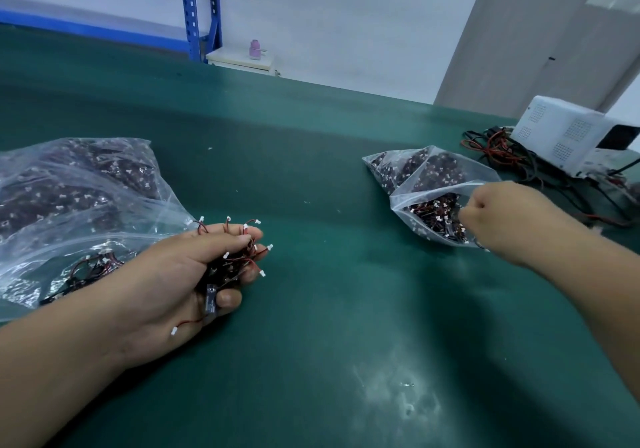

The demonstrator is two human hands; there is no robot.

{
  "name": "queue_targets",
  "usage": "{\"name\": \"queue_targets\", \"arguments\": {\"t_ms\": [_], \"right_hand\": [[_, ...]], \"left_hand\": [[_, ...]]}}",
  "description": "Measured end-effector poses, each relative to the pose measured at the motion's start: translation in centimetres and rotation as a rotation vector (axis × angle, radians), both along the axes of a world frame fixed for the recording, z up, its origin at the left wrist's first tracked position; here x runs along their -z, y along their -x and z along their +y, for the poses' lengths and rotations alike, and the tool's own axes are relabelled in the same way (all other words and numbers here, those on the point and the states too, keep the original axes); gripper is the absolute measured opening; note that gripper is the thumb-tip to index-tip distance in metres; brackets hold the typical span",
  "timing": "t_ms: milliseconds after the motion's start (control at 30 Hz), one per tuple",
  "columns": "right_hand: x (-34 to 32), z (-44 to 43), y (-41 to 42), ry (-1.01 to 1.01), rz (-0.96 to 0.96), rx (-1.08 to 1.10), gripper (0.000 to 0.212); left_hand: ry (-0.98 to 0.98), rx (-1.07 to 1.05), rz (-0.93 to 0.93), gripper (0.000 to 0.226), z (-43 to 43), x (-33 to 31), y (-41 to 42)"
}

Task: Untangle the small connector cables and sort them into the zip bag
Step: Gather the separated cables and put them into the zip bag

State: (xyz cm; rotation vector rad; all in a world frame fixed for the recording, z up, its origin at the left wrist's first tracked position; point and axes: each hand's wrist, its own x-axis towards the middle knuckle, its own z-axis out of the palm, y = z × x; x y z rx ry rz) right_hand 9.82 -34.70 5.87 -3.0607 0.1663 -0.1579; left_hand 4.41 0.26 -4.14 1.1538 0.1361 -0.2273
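**Work surface.** A dark green mat (329,157) covers the bench under both hands. A pale scuffed patch (398,399) lies on the mat nearer the person than the right hand.

**Left hand.** The left hand (187,274) lies palm-up on the mat, fingers curled round a tangled bundle of connector cables (235,260). The cables are red and black with white plugs. Several plugs stick out past the fingertips, and one lead trails across the wrist. Just outboard of this hand, and touching its back, lies a large clear bag (69,184) filled with more of the same cables.

**Right hand.** The right hand (498,215) is at the open mouth of the zip bag (429,236), fingers curled. Whether the fingers pinch the bag rim, a cable, or nothing cannot be told. The zip bag lies on the mat with its mouth toward this hand and already contains a heap of cables. A second small bag (388,167), also filled, lies just beyond it.

**Beyond the right hand.** A white perforated housing (561,132) stands at the bench edge. Loose wires (502,153), red and black, lie beside it.

**Room.** Beyond the far bench edge is a white wall (346,25). A blue shelf frame (199,11) stands far beyond the left hand. Beside it, a white stand (242,61) carries a pink container (255,49). A grey panel (519,39) rises far beyond the right hand.
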Motion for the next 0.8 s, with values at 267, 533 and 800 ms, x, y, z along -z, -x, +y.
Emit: {"name": "queue_targets", "arguments": {"t_ms": [267, 533, 800], "right_hand": [[1.3, 1.9, -2.8, 0.201, -0.181, -0.189, 0.037], [-1.0, 2.5, -0.9, -0.011, -0.177, -0.162, 0.023], [0.9, 10.7, 4.9, -0.149, -0.333, -0.564, 0.025]], "left_hand": [[0.023, 0.035, 0.111, 0.034, -0.5, -1.9, 1.3], [0.136, 0.077, 0.198, 0.052, -0.6, -3.4, 1.9], [-0.004, 0.041, 0.140, 0.040, -1.6, -3.7, 2.5]]}}
